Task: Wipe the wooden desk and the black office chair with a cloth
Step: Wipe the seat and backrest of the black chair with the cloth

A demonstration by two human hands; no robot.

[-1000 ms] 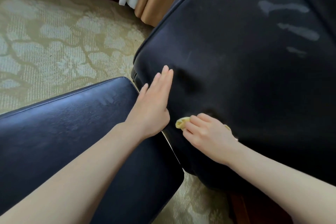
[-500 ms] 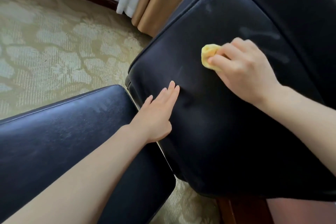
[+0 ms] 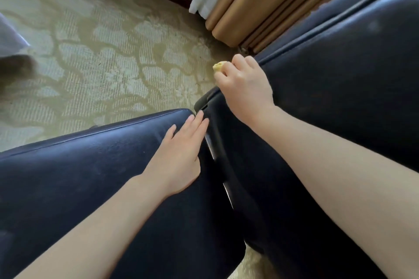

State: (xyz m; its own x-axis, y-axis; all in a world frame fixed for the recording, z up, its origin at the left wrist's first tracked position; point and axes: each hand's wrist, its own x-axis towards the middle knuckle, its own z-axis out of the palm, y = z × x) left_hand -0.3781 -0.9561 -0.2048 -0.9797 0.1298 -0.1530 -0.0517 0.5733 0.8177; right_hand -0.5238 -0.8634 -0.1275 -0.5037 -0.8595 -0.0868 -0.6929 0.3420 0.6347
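At the chair's [image 3: 340, 88] left edge, the right hand [image 3: 246, 88] gripped the cloth [image 3: 218, 66], judged soft and best held bunched; the left hand [image 3: 179, 154] lay flat, holding nothing.

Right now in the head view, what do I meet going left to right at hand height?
Black chair cushion → left hand, flat on it → dark gap with a metal strip → yellow cloth → right hand gripping the cloth → black chair backrest.

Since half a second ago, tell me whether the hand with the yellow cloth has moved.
Yes. The right hand with the yellow cloth slid from mid-cushion to the black chair's outer edge.
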